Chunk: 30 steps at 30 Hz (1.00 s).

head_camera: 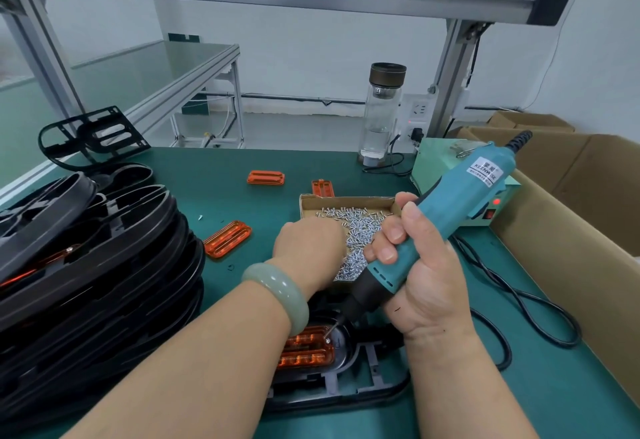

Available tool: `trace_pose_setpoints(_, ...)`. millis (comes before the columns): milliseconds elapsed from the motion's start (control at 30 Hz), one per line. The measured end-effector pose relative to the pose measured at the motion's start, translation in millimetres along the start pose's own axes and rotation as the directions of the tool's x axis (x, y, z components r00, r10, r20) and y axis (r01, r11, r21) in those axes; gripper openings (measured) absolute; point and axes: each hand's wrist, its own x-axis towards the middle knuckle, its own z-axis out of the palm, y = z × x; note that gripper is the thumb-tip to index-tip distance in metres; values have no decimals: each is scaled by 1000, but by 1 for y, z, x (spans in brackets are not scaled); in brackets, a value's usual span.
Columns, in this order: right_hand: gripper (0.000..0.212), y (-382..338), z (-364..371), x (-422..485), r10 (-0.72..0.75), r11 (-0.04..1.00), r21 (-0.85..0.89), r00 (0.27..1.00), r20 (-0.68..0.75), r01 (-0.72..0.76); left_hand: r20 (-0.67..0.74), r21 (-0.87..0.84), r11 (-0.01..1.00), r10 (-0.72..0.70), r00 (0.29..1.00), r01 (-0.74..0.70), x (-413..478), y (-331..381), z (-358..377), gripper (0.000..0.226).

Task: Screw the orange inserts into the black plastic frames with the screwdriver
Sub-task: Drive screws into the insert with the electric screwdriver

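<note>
My right hand (412,265) grips a teal electric screwdriver (446,213), tilted, with its bit tip on a screw at the corner of an orange insert (306,348). That insert lies in a black plastic frame (363,386) flat on the green mat in front of me. My left hand (308,248) reaches into a cardboard tray (346,200) of small silver screws (363,230); its fingertips are hidden behind the back of the hand. Three loose orange inserts lie on the mat: one (228,238) near the stack, one (266,177) farther back, one (322,188) behind the tray.
A tall stack of black frames (90,265) fills the left side, with one frame (93,135) propped behind it. A glass bottle (381,113) and the screwdriver's power box (460,175) stand at the back. Black cable (519,300) loops on the right beside cardboard boxes (571,213).
</note>
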Motion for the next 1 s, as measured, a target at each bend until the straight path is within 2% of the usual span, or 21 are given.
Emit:
trace_pose_setpoints(200,18,1,0,1,-5,1000,-2,1000,4,5,-96,-190,982,-28,995,9,-3,2,-1,14)
trace_pose_setpoints(400,17,1,-1,1,-7,1000,1,1000,-4,7,-156,-272,962,-62,986,18,-4,1,1,7)
trace_pose_setpoints(567,16,1,-2,1,-4,1000,22,1000,3,4,-209,-310,951,-52,976,-15,-3,-1,3,21)
trace_pose_setpoints(667,14,1,-4,2,-11,1000,28,1000,6,11,-275,-368,929,-65,959,-42,-5,-2,-1,19)
trace_pose_setpoints(800,15,2,-4,2,-7,999,42,1000,-7,7,-301,-531,846,-137,944,-46,-16,-4,-9,22)
trace_pose_setpoints(1000,15,2,-3,3,-25,998,49,998,-63,28,-201,-774,633,-275,940,20,-50,-13,-11,24)
